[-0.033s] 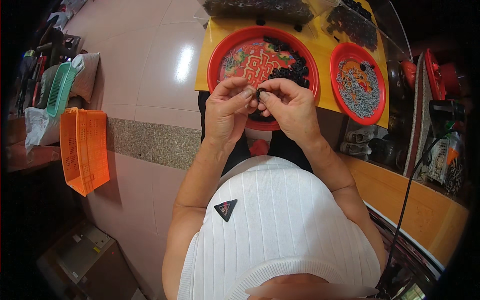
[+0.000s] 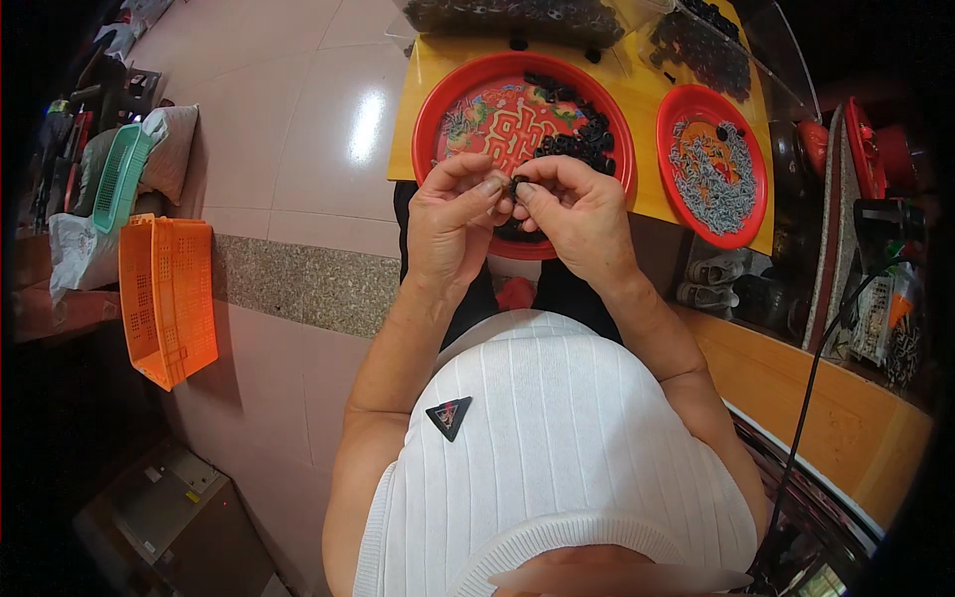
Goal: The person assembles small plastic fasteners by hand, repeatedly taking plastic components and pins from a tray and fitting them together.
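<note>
Above the near part of a round red tray (image 2: 425, 109), my two hands meet fingertip to fingertip. My right hand (image 2: 587, 221) pinches a small black part (image 2: 516, 186) between thumb and forefinger. Close against it, my left hand (image 2: 448, 221) has its thumb and forefinger pressed together; what they hold, if anything, is too small to make out. Black plastic pieces (image 2: 582, 149) are heaped along the tray's right side, and more show under my hands. A few silvery screws (image 2: 460, 121) lie at its left side.
To the right, a second red tray (image 2: 668, 189) holds many silvery screws (image 2: 711, 184) on the yellow table (image 2: 647, 149). Clear bins of black parts (image 2: 701, 55) stand at the back. An orange crate (image 2: 169, 298) and a green basket (image 2: 121, 179) are at the left. A black cable (image 2: 811, 383) hangs at right.
</note>
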Tool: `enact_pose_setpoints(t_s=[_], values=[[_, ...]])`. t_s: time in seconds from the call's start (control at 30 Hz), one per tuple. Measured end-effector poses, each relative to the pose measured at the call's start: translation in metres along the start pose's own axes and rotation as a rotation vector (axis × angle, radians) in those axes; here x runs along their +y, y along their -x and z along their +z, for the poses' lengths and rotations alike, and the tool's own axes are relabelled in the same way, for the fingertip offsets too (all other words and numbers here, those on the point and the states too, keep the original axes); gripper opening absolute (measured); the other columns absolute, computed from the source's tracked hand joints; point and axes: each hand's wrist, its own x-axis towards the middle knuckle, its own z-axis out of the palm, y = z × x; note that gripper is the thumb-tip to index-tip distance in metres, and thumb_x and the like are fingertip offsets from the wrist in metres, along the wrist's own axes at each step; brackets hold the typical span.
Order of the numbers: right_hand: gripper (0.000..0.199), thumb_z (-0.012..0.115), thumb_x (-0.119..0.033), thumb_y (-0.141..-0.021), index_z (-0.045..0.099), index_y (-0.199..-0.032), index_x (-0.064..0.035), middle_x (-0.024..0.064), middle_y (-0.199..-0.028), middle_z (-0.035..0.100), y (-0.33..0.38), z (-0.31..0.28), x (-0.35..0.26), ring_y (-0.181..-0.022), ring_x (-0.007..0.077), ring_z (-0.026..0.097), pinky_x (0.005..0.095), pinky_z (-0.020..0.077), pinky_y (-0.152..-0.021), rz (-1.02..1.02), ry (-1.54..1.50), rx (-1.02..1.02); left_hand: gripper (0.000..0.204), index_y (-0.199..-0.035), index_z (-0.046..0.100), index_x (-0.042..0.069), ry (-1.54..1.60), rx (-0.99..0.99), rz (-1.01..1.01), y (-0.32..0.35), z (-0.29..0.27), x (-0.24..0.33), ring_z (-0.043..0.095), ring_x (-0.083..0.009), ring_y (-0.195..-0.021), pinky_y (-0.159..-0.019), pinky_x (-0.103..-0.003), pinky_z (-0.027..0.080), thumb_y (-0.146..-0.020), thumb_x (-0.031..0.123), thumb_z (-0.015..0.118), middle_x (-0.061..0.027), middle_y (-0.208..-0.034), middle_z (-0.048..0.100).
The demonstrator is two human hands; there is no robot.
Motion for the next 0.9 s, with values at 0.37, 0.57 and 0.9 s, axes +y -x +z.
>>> enact_pose_setpoints(t_s=[0.37,0.57,0.9], values=[[0.008,0.052,0.003,-0.078,0.056,-0.085,0.0053,0.0072,-0.075,0.061,-0.001,0.002,0.001,-0.070,0.0096,0.059,0.0220,0.0489,-0.062,-0.012,0.120,0.022,0.018,-0.092,0.057,0.000,-0.095,0.000,0.088,0.001,0.001,-0.003,0.060,-0.0159,-0.064,-0.058,-0.025,0.049,-0.075,-0.005,0.059,-0.0110,-0.078,0.061],[0.009,0.056,0.000,-0.079,0.056,-0.088,0.0025,0.0033,-0.073,0.059,-0.001,-0.001,0.007,-0.063,0.0053,0.056,0.0171,0.0469,-0.054,-0.039,0.216,0.040,0.015,-0.088,0.057,-0.002,-0.221,0.043,0.197,0.005,0.008,-0.005,0.059,-0.0136,-0.066,-0.060,-0.023,0.050,-0.074,-0.007,0.059,-0.0098,-0.078,0.061],[0.008,0.055,0.001,-0.080,0.057,-0.087,0.0037,0.0059,-0.071,0.060,0.000,-0.006,0.008,-0.061,0.0073,0.056,0.0183,0.0480,-0.054,-0.014,0.228,0.014,0.009,-0.083,0.056,-0.004,-0.381,-0.022,0.276,0.004,0.008,-0.012,0.058,-0.0115,-0.062,-0.059,-0.023,0.049,-0.075,-0.006,0.058,-0.0077,-0.073,0.060]])
